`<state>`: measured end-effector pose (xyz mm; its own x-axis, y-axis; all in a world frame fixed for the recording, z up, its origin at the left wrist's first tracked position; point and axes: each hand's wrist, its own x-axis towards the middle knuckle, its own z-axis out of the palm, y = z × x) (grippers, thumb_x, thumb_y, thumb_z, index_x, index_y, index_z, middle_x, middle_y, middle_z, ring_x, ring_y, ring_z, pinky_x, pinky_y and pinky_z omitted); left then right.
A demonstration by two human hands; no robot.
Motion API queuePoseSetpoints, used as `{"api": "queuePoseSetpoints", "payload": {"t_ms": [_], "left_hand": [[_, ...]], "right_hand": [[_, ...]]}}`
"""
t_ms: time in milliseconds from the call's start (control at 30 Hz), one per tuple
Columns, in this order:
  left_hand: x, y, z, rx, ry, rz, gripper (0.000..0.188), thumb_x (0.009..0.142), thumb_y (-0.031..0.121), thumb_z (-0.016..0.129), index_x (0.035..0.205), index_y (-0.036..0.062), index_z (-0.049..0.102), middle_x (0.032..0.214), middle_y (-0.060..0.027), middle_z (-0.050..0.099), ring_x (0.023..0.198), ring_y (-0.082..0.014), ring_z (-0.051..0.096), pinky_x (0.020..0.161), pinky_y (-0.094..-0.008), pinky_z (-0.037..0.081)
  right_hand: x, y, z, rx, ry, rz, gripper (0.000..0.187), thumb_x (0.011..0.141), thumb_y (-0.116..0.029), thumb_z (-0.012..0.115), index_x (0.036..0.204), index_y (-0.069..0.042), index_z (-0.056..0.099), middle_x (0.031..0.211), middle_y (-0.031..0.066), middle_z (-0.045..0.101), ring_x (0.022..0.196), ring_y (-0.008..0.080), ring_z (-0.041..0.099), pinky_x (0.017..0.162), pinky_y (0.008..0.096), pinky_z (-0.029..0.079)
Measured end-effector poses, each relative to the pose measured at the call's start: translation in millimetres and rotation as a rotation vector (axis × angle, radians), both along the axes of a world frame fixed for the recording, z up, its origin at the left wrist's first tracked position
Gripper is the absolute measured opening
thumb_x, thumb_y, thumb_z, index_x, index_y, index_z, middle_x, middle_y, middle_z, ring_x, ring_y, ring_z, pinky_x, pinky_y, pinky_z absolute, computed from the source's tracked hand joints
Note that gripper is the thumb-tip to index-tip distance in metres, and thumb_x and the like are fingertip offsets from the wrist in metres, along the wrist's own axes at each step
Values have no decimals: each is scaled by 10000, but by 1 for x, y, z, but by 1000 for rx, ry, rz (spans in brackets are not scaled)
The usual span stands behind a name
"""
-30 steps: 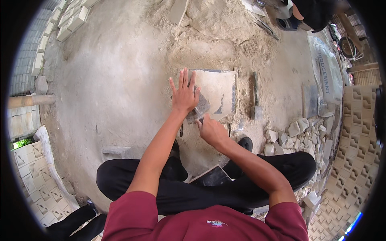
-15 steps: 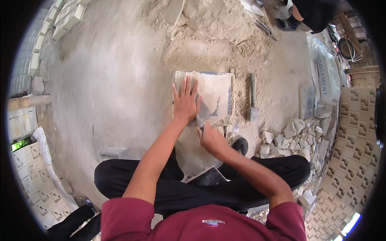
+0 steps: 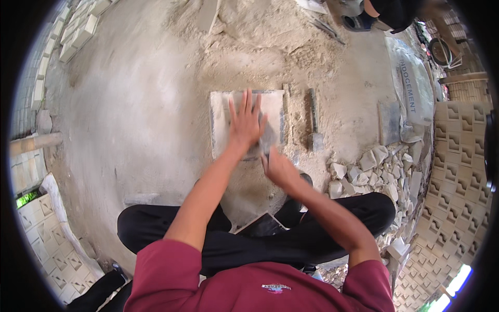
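Observation:
A square mould (image 3: 282, 99) with a dark rim lies on the dusty floor, filled with pale, damp-looking powder (image 3: 221, 112). My left hand (image 3: 247, 122) rests on the fill, palm down and fingers spread. Closed around a trowel's handle is my right hand (image 3: 280, 169), at the mould's near right side. The grey trowel blade (image 3: 267, 136) lies over the fill beside my left hand, blurred by motion and partly covered.
Right of the mould lies a dark bar with a grey block (image 3: 315, 141) at its end. Loose powder (image 3: 249, 57) heaps beyond it. Broken pale chunks (image 3: 371, 174) pile at right, near a plastic sack (image 3: 410, 83) and stacked patterned blocks (image 3: 457, 171). Another person's foot (image 3: 358, 22) shows far right.
The whole view has shifted slightly. My left hand and the trowel in my right hand have moved rightward across the mould's fill.

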<state>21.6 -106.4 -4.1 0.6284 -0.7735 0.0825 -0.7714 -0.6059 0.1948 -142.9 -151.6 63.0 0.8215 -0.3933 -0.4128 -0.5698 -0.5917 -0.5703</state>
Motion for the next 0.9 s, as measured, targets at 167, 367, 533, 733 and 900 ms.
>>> {"api": "queuePoseSetpoints", "payload": {"t_ms": [167, 367, 533, 733, 900], "left_hand": [[7, -32, 9, -68, -7, -52, 663, 992, 493, 344, 1550, 155, 230, 1612, -173, 140, 1497, -317, 114, 1152, -641, 27], [40, -90, 9, -161, -116, -61, 659, 999, 488, 334, 1551, 147, 223, 1613, -170, 136, 1497, -307, 116, 1162, -625, 40], [-40, -33, -2, -19, -28, -107, 696, 982, 548, 327, 1548, 154, 235, 1620, -150, 128, 1503, -272, 110, 1162, -624, 13], [17, -62, 8, -107, -109, -67, 673, 981, 531, 349, 1542, 171, 257, 1609, -147, 173, 1495, -282, 132, 1152, -649, 28], [25, -46, 0, -221, -134, -21, 675, 975, 491, 399, 1541, 150, 256, 1604, -163, 180, 1488, -318, 156, 1145, -649, 60]], "right_hand": [[6, -27, 13, 7, 120, -35, 408, 986, -367, 465, 1070, 32, 476, 786, 324, 637, 763, 513, 627, 696, 585, 491], [35, -79, 4, -151, -36, -11, 403, 977, -353, 479, 999, 48, 515, 772, 319, 632, 761, 504, 627, 679, 567, 498], [-47, -19, 5, 26, 70, -81, 365, 969, -330, 516, 1001, 29, 460, 746, 354, 606, 712, 537, 604, 646, 609, 471], [11, -60, -5, -77, -76, 6, 430, 976, -374, 491, 983, 55, 522, 780, 334, 626, 762, 521, 618, 695, 591, 484], [16, -43, 3, -32, -58, -12, 389, 973, -340, 493, 1001, 45, 537, 818, 331, 629, 806, 511, 618, 738, 587, 480]]}}
